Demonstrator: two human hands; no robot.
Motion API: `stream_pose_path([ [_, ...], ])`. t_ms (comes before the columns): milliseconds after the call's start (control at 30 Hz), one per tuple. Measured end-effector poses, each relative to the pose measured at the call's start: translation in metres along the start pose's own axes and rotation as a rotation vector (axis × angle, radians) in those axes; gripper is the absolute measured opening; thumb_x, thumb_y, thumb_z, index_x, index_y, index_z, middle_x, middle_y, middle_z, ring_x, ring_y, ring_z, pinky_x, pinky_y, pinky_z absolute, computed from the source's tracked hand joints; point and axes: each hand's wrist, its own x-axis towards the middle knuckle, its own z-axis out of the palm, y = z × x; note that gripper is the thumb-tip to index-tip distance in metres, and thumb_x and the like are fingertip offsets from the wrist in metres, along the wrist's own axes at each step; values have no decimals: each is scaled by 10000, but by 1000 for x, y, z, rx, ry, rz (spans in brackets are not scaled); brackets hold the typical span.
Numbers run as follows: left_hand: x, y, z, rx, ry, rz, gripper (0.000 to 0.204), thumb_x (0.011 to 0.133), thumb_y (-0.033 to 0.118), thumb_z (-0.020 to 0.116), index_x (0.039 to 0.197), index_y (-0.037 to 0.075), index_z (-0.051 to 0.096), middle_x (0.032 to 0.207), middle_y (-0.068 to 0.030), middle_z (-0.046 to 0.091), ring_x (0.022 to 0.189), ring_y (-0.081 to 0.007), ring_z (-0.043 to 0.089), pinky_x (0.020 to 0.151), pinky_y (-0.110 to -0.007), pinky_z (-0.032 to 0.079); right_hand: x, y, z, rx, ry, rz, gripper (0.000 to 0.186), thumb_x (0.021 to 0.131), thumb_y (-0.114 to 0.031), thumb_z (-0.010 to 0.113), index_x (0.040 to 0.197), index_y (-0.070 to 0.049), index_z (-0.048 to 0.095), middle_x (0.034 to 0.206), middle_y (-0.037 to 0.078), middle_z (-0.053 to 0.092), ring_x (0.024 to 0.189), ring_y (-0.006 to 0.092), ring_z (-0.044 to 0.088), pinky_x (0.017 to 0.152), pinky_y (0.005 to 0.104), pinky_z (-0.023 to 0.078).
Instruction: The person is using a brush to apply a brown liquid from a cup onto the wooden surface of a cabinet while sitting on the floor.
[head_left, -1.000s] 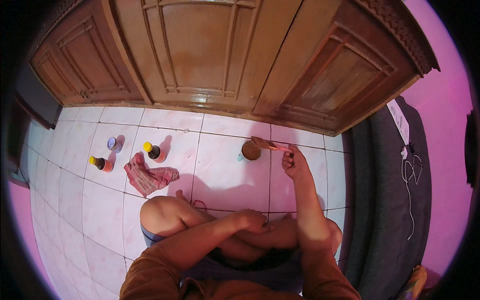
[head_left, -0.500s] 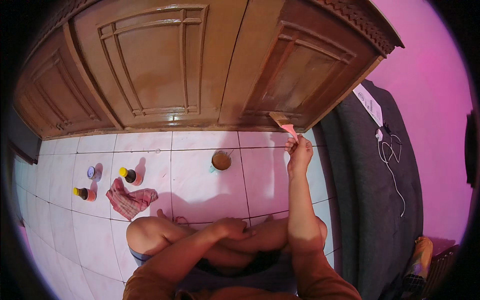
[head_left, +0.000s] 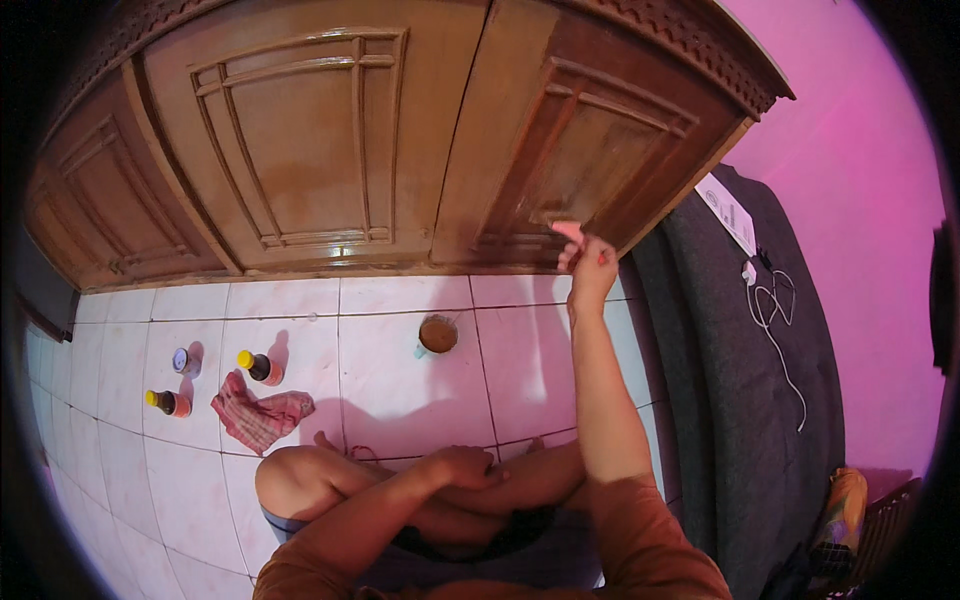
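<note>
My right hand [head_left: 590,262] is closed round the pink handle of a paintbrush [head_left: 568,231]. Its bristles meet the lower part of the recessed panel on the right door of a brown wooden cabinet [head_left: 450,130]. Wet-looking gloss shows on the door mouldings. My left hand [head_left: 465,466] lies loosely on my crossed legs with nothing visible in it, its fingers partly in shadow. Between my knees and the cabinet a light-coloured mug [head_left: 438,335] of brown liquid stands on the floor.
On the tiled floor [head_left: 400,385] to the left are two dark bottles with yellow caps [head_left: 258,366] [head_left: 168,403], a small round tin [head_left: 184,361] and a crumpled red checked cloth [head_left: 262,415]. A dark grey mattress [head_left: 730,400] flanks me on the right, bearing a white cable [head_left: 785,350] and paper [head_left: 727,213].
My right hand has moved up and slightly left with the paintbrush, from the panel's bottom moulding onto its inner field. My left hand has drawn back slightly on my legs.
</note>
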Motion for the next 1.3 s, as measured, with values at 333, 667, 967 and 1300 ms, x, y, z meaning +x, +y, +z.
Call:
stream_pose_path([
  [333,-3,2,-6,19,-3,29,761,907,646,363,1086,-38,645,1065,-260,647,988,-425,616,888,-489,464,-9,2,-8,-139,-15,-31,174,968,-169,449,899,-15,491,697,93,622,486,128,526,411,260,422],
  [667,3,-3,1,27,-12,25,722,914,617,386,1073,-35,652,1047,-258,652,982,-419,620,875,-488,471,19,-51,20,-36,-33,-142,147,941,-129,454,938,12,497,711,110,615,504,145,548,417,262,428],
  [967,-4,5,-6,4,29,49,707,887,617,405,1058,-11,680,1058,-246,660,992,-407,627,895,-476,475,11,18,-20,-240,27,-39,182,959,-185,455,908,-16,501,671,90,609,465,137,535,396,257,415],
  [1300,-5,8,-11,21,-59,28,734,909,621,377,1092,-34,652,1094,-255,643,997,-408,619,889,-479,469,28,-97,25,-24,-167,-218,204,941,-151,473,976,27,565,719,86,620,522,128,532,447,264,413],
])
